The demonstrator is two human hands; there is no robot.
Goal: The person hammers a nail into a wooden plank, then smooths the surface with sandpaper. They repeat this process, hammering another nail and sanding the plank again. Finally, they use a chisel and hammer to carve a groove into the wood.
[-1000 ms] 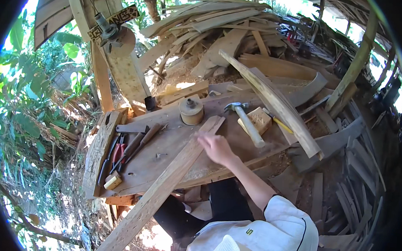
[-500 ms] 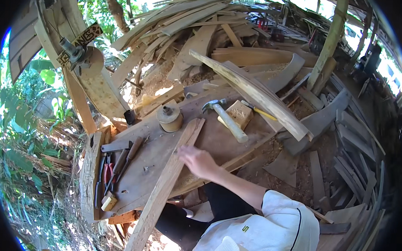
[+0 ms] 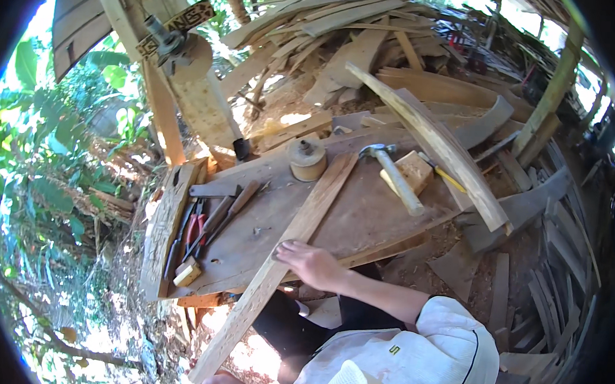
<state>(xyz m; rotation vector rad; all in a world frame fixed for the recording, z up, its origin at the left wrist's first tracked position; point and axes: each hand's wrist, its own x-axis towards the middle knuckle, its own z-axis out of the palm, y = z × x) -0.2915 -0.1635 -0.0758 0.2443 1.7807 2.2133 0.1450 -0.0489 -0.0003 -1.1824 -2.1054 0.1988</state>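
Observation:
A long pale board [image 3: 313,213] slants across the workbench [image 3: 361,229] and past its near edge. My left hand [image 3: 213,382], partly out of view, grips the board's lower end. My right hand [image 3: 303,260] presses on the board's middle, fingers together over a small dark patch I cannot make out. To the left lie red-handled pliers [image 3: 194,232] and wooden-handled tools [image 3: 238,206]. Beyond the board's upper end stand a round wooden block with metal fitting [image 3: 307,166] and, to its right, a hammer [image 3: 407,193] against a pale block [image 3: 422,169] with a yellow-handled tool [image 3: 452,184].
A split timber [image 3: 446,157] lies across the bench's right end. A stack of planks [image 3: 355,50] fills the back; scrap boards [image 3: 551,271] crowd the right. A pole [image 3: 552,100] stands at back right, a wooden post with a mounted tool [image 3: 201,105] at back left, plants [image 3: 55,153] beyond.
My right hand has moved down along the board toward me, its fingers now pressed onto it. My left hand has come into view at the lower end. The camera's view has shifted.

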